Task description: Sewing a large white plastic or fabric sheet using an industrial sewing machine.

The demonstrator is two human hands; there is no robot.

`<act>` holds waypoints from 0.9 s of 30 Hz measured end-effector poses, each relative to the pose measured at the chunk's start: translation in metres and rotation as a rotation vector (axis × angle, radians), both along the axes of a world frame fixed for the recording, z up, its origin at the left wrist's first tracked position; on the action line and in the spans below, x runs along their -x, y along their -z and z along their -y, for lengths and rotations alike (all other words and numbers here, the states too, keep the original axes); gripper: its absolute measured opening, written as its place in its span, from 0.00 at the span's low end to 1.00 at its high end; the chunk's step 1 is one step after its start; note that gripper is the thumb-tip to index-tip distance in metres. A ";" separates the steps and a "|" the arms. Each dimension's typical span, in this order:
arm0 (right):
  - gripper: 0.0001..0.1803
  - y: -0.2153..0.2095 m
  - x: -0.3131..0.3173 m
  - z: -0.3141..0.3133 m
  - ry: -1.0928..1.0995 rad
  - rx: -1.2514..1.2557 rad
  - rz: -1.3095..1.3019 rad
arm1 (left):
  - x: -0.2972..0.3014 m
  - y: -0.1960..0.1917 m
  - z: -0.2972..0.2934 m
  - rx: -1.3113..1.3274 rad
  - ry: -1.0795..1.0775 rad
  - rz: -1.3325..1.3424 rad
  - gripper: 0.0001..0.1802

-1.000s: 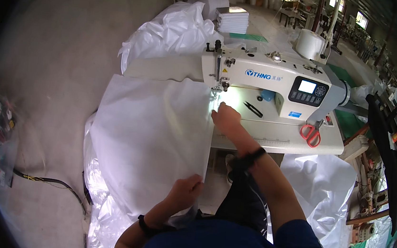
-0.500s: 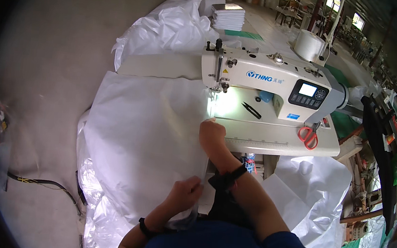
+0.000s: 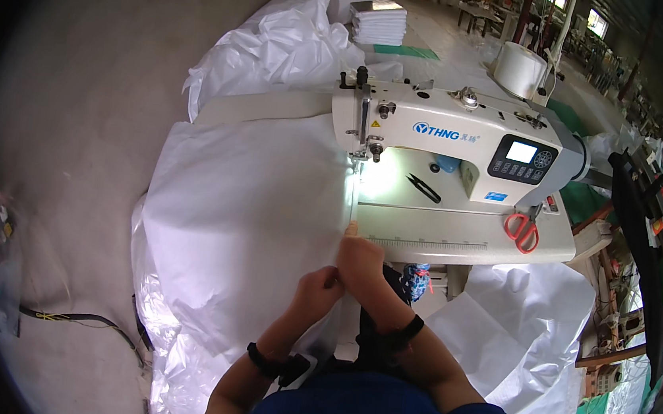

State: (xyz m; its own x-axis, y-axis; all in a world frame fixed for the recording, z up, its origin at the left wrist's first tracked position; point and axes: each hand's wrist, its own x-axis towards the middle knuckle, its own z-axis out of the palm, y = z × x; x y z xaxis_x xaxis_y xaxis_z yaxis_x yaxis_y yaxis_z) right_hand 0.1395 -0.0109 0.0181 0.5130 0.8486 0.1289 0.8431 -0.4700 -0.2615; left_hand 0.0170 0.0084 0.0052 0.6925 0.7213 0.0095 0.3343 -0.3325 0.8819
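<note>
A large white plastic-like sheet lies spread to the left of the sewing machine, its right edge running up under the lit needle area. My right hand is closed on that edge, just in front of the machine bed. Close beside it on the left, my left hand is also closed on the sheet's edge, nearer my body. The fingertips of both hands are partly hidden.
Thread snips and red-handled scissors lie on the machine bed. Behind are a bunched white sheet, a folded white stack and a thread cone. More white sheeting hangs at the right.
My right hand has slid back along the sheet's edge toward me. My left hand has moved up and forward, closing in beside the right. The sheet's far edge has shifted farther up.
</note>
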 end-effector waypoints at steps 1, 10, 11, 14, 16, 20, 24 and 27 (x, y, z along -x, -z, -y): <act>0.23 0.000 -0.001 -0.002 0.001 -0.001 -0.002 | -0.003 0.003 -0.003 0.029 -0.001 0.035 0.11; 0.17 -0.013 -0.021 -0.031 -0.046 -0.003 -0.022 | -0.019 0.015 -0.031 -0.011 -0.061 0.142 0.10; 0.17 -0.010 -0.026 -0.035 -0.034 0.000 0.003 | -0.021 0.011 -0.032 -0.007 -0.055 0.142 0.10; 0.21 -0.005 -0.038 -0.046 -0.008 -0.010 0.040 | -0.020 -0.010 -0.033 0.120 -0.084 0.047 0.11; 0.25 -0.003 -0.045 -0.054 0.006 -0.022 0.053 | -0.016 -0.012 -0.039 0.182 -0.141 0.015 0.12; 0.19 0.000 -0.052 -0.072 0.018 -0.065 0.066 | 0.003 -0.002 -0.052 -0.163 -0.248 -0.023 0.10; 0.10 -0.001 -0.060 -0.084 0.059 -0.048 -0.022 | 0.017 -0.002 -0.072 -0.632 -0.265 -0.190 0.08; 0.09 -0.007 -0.067 -0.089 0.019 -0.025 -0.042 | 0.031 0.000 -0.091 -0.878 -0.427 -0.297 0.14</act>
State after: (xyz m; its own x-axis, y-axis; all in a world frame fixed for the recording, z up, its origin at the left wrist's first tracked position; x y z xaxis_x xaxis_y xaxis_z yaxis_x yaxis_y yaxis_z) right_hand 0.2063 0.0782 0.0246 0.5347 0.8354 0.1277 0.8219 -0.4789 -0.3084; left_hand -0.0139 0.0992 0.0053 0.4396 0.7298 0.5236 0.7421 -0.6235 0.2460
